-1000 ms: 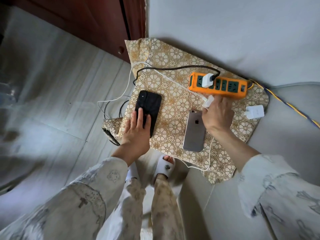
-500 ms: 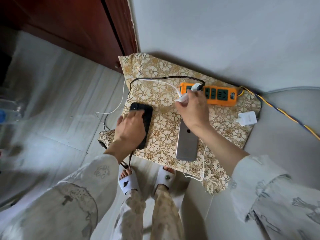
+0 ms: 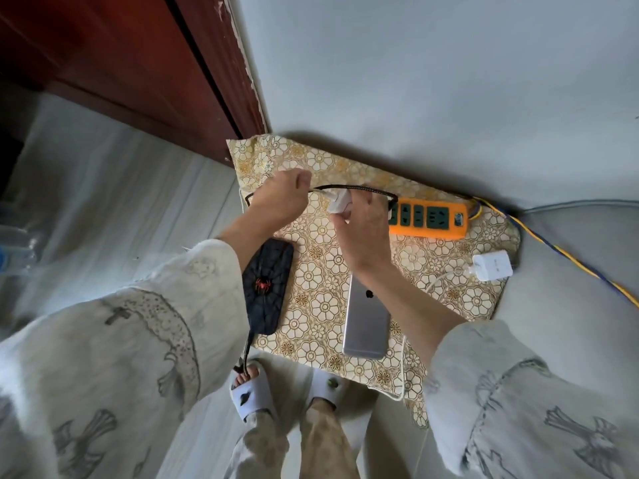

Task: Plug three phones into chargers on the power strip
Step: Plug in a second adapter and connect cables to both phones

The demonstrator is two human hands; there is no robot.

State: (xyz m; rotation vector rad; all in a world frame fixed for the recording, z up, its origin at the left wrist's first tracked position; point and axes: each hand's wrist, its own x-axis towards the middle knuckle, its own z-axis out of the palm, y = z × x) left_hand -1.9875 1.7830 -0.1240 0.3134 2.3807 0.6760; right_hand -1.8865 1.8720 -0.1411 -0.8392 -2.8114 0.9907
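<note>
Fingers [image 3: 302, 178] of our left hand [image 3: 276, 198] pinch a cable [image 3: 363, 189], our right hand [image 3: 363, 223] grips a charger [image 3: 340, 202] beside the strip [image 3: 428, 219]; both visible phones, black [image 3: 266, 288] and silver [image 3: 366, 326], look unplugged.

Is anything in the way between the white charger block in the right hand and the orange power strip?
Nothing solid blocks it. The right hand holds the white charger block just left of the orange power strip, whose visible sockets are free. Only the black braided cable arches between them, and the left hand pinches that cable.
</note>
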